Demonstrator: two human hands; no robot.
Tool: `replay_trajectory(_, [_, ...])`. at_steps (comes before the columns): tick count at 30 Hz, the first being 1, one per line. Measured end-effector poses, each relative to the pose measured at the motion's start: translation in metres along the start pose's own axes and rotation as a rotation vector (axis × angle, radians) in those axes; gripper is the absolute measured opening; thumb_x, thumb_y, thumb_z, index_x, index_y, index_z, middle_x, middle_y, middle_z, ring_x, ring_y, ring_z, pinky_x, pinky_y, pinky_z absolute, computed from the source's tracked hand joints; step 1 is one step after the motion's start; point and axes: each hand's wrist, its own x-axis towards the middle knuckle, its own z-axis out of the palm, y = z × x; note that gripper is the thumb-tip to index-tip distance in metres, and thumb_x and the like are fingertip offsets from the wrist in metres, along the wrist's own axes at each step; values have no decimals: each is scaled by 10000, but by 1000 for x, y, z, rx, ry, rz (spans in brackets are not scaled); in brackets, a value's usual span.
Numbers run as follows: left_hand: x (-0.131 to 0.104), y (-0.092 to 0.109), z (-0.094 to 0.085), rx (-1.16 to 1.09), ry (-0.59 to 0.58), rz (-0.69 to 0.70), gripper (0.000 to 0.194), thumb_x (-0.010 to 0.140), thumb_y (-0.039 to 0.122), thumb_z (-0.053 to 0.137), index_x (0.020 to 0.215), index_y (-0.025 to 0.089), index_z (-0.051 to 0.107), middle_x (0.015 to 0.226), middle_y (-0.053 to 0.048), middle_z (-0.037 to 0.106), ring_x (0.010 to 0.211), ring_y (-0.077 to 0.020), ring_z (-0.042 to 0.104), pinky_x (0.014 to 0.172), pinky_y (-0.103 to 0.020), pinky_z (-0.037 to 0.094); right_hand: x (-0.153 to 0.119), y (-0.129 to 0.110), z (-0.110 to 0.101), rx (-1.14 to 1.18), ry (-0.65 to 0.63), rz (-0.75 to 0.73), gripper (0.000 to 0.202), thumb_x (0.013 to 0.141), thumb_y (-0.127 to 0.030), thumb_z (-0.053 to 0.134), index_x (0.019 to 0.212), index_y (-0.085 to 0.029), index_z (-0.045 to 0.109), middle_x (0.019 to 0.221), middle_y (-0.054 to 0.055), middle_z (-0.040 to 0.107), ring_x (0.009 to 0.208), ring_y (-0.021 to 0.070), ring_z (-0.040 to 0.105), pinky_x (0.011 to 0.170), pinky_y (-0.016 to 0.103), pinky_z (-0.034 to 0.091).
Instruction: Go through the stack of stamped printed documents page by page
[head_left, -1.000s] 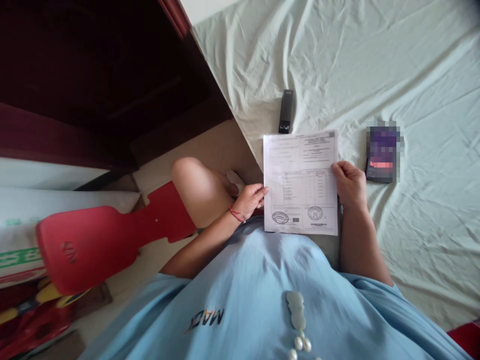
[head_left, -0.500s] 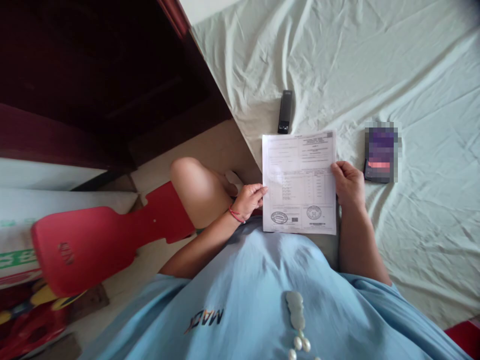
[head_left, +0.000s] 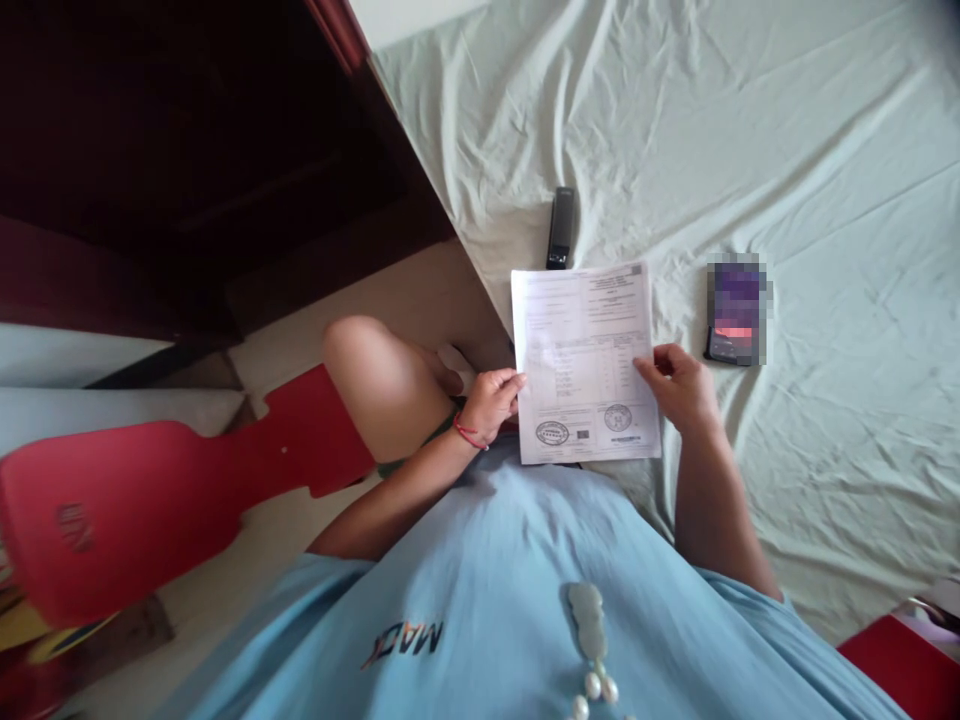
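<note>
A white printed form [head_left: 570,345], with oval and round stamps near its lower edge, is held up in front of my lap. It may be more than one sheet; I cannot tell how many. Its left edge is pinched between the thumb and fingers of my left hand [head_left: 489,402], which has a red cord at the wrist. My right hand [head_left: 684,385] grips the right edge, the thumb lying over the front and the other fingers partly out of sight. Just beyond the paper's top lies a narrow black stapler-like object [head_left: 559,225], its near end against the sheet in view.
A phone [head_left: 735,315] with a blurred-out screen lies on the wrinkled pale green bed sheet [head_left: 712,150]. At left stand a red plastic chair [head_left: 142,500] and dark wooden furniture [head_left: 225,130]. A red object [head_left: 904,660] shows at lower right.
My right thumb has slid inward and a little lower on the form's right side. The whole view has shifted slightly, and the form remains in both hands.
</note>
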Motion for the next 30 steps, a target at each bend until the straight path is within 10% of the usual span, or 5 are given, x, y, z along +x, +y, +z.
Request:
replay_trajectory(7, [-2, -3, 1, 89, 29, 45, 475, 720, 585, 797, 610, 177, 582, 483, 46, 452, 432, -66, 372, 412, -218, 229, -25, 3, 1, -146, 28, 105, 306, 800, -530, 657, 731, -232, 646, 672, 40, 668, 657, 213, 585, 665, 364, 415])
replay_trajectory(18, [-4, -2, 1, 132, 26, 75, 446, 808, 549, 754, 629, 183, 572, 491, 49, 431, 443, -73, 347, 428, -227, 238, -32, -44, -20, -613, -36, -131, 535, 993, -537, 513, 568, -232, 398, 589, 40, 526, 551, 161, 312, 582, 355, 181])
replay_trajectory(25, [-2, -2, 6, 12, 34, 6, 397, 790, 498, 779, 663, 165, 602, 512, 56, 457, 450, -57, 301, 431, -222, 200, -40, -79, -32, -261, -134, -352, 468, 990, -444, 509, 620, -240, 308, 621, 7, 462, 556, 139, 370, 590, 343, 250])
replay_trajectory(30, [-3, 4, 6, -2, 28, -56, 344, 914, 373, 758, 706, 138, 617, 546, 59, 471, 473, -59, 376, 449, -201, 291, -51, -125, 4, 42, -376, -442, 466, 975, -360, 533, 575, -243, 326, 529, -43, 386, 517, 116, 344, 563, 313, 242])
